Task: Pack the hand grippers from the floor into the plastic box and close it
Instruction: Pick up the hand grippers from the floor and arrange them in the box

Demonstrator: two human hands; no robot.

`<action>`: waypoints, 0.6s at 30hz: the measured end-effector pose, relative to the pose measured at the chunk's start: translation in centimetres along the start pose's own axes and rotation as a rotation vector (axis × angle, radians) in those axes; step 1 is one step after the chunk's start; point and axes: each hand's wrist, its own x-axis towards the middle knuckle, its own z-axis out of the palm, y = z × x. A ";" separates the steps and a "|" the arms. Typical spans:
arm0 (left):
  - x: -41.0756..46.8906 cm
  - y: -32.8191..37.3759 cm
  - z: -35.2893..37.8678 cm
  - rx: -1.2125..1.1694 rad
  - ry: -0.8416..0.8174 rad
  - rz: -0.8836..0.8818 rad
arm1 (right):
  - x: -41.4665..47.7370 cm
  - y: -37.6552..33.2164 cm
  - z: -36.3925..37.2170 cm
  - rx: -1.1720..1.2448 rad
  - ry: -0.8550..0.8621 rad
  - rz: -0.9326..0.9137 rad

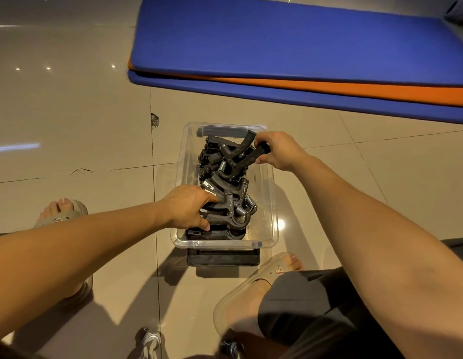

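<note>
A clear plastic box [267, 203] stands on the tiled floor, holding several black hand grippers with metal springs. My right hand [278, 150] grips the handle of the top hand gripper [234, 158] at the far end of the box. My left hand [189, 209] holds the handle of another hand gripper [231, 212] at the near end. A black latch flap [223, 257] hangs open at the box's near edge. No lid shows in view.
Stacked blue and orange mats [303, 60] lie on the floor beyond the box. My feet in sandals [62, 216] flank the box, the right one [253, 288] close to its near corner. Chair castors [150, 340] sit at the bottom edge.
</note>
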 end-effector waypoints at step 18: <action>0.2 0.3 -2.0 -0.172 -0.236 0.065 | -3.3 0.5 -1.8 0.501 0.159 0.191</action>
